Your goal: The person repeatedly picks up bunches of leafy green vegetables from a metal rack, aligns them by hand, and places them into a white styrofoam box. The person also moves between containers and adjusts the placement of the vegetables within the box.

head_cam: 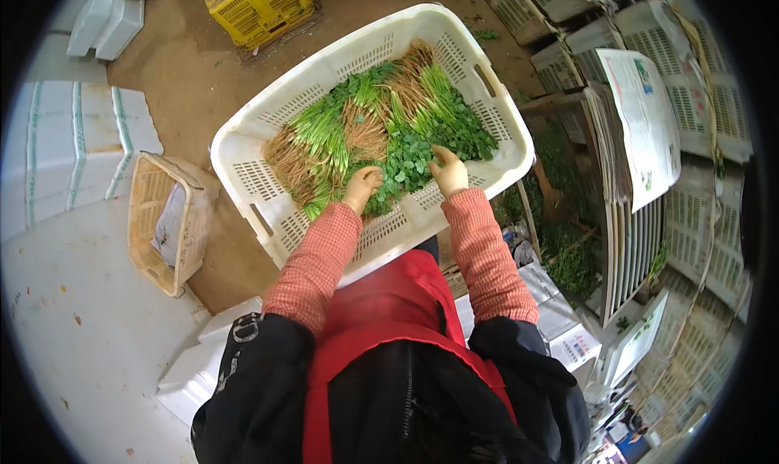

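Note:
Before me stands a large white plastic basket [359,268] with slotted walls. Bunches of leafy green herbs [414,154] with brown roots lie inside it in rows, some roots towards the far wall and some towards the left end. My left hand [363,188] touches or hovers at the near leaves, its fingers curled; whether it grips any stems is unclear. To its right, my right hand [449,171] rests at the leaves' near edge with thumb and fingers apart, nothing visibly held. Both hands look covered by thin pale gloves.
A yellow crate [261,14] stands beyond the basket, a beige crate [198,220] to the left near white foam boxes [91,147]. On the right are stacked boards [608,154], loose greens [566,245] and tied white crates [688,99].

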`<state>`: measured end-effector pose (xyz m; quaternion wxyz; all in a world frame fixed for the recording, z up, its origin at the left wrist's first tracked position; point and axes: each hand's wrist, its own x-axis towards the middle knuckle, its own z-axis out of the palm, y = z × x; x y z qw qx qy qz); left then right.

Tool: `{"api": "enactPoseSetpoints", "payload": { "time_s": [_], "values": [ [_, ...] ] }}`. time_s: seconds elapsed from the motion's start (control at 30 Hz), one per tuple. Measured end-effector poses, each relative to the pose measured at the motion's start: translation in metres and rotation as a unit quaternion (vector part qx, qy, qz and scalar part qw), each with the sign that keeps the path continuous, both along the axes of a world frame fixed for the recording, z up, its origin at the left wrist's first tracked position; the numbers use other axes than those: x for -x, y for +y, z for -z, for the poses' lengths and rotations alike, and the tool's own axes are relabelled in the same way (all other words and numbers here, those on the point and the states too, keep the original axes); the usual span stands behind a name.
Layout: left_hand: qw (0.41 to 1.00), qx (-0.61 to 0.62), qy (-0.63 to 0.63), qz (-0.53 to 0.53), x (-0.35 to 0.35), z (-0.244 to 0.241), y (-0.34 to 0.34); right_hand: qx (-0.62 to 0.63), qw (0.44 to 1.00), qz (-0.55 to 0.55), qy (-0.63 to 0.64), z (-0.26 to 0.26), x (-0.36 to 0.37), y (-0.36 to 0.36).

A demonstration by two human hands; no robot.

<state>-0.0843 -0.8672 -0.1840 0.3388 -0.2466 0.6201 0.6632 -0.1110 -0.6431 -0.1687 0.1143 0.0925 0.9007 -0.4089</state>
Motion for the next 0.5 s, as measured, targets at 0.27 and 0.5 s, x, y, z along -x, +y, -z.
{"api": "enactPoseSetpoints", "payload": {
  "time_s": [0.27,0.5],
  "values": [
    [0.993,0.014,-0.046,-0.106,0.020,0.052,0.018,-0.185,0.976,-0.114,0.010,0.070,0.146,0.000],
    [0.987,0.160,0.004,-0.023,0.104,0.104,0.048,-0.332,0.900,-0.281,-0.033,0.120,0.204,-0.024]
  ]
}}
